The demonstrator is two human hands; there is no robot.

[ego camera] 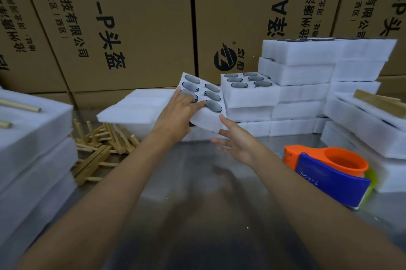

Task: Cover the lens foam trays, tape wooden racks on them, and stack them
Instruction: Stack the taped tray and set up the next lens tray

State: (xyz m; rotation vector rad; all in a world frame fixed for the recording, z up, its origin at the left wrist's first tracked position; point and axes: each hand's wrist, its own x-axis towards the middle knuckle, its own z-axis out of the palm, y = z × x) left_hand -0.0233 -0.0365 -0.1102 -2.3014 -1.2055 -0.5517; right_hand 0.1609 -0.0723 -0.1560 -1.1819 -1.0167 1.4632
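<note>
Foam tray [203, 102], soft white with six round wells of dark glass lenses, tilts above the steel bench [197, 181] at twelve o'clock. Left hand [178, 113] has its grip on the tray's near edge, fingers curled over the top. Right hand [236, 141] hovers spread just below, holding nothing. Wooden racks [103, 144] lie at ten o'clock; an orange tape dispenser [329, 170] sits at three.

Grey metal counter [197, 181], shiny, backed by cardboard boxes [136, 23]. At left, a stack of white foam [33, 148] — dowels on top. Beside it, a loose heap of wooden racks [103, 144] lying directly on the metal. At the back, foam slabs [136, 107]; right of them, lens trays [296, 85] piled several high. At right, more foam [362, 131] bearing a rack — and an orange-and-blue tape dispenser [329, 173] near the front.
</note>
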